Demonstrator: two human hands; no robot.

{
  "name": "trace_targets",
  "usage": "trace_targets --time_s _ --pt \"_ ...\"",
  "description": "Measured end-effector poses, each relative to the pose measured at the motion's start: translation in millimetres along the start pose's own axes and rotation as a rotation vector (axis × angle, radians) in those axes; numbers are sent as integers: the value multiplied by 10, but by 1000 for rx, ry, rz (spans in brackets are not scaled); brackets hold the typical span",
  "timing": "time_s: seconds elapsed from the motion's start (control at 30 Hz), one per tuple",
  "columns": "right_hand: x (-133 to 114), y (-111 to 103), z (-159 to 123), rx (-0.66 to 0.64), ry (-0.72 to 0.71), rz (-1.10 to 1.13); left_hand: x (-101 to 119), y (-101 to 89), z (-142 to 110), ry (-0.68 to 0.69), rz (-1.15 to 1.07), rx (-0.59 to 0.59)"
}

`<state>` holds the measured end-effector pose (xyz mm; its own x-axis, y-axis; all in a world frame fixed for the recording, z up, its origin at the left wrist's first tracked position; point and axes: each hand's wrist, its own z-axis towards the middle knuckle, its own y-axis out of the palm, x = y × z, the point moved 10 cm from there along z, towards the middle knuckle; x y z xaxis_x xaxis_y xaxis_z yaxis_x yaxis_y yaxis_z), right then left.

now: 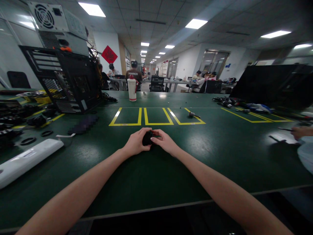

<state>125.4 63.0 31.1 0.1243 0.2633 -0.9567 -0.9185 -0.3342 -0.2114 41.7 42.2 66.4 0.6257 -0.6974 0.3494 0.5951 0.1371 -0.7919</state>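
Observation:
Both hands meet over the green table (pixel 117 182), around a small dark round object (pixel 147 138) whose kind I cannot make out. My left hand (pixel 136 142) wraps around its left side, fingers over the top and thumb below. From the right, my right hand (pixel 164 141) pinches the object's edge between thumb and fingertips. Part of the object is hidden behind the fingers. Just beyond the hands, yellow tape outlines (pixel 158 124) mark the tabletop. A small metal-and-black part with a short stem (pixel 193 115) lies at the rightmost of these outlines.
At left stand an open computer case (pixel 73 81) with a power supply (pixel 57 19) on it, and a long white device (pixel 29 160). A white cup (pixel 132 89) stands at the back. Cables (pixel 226 101) and a large black panel (pixel 274 85) occupy the right. Another person's hand (pixel 302 132) holds a pen.

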Motion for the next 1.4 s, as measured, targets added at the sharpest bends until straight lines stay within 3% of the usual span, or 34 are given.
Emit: trace_targets --time_s 0.5,0.73,1.2,1.4 --pt "-88 16 -28 -13 -71 45 10 -14 -1 -8 -15 -18" --pt "-50 -12 -15 16 -10 -21 0 -12 -4 -2 -14 -4" --pt "-80 -1 -19 9 -80 -27 3 -11 -7 -6 -22 -13" --pt "-4 -38 6 31 -23 -56 -4 -14 -3 -20 -24 -17"
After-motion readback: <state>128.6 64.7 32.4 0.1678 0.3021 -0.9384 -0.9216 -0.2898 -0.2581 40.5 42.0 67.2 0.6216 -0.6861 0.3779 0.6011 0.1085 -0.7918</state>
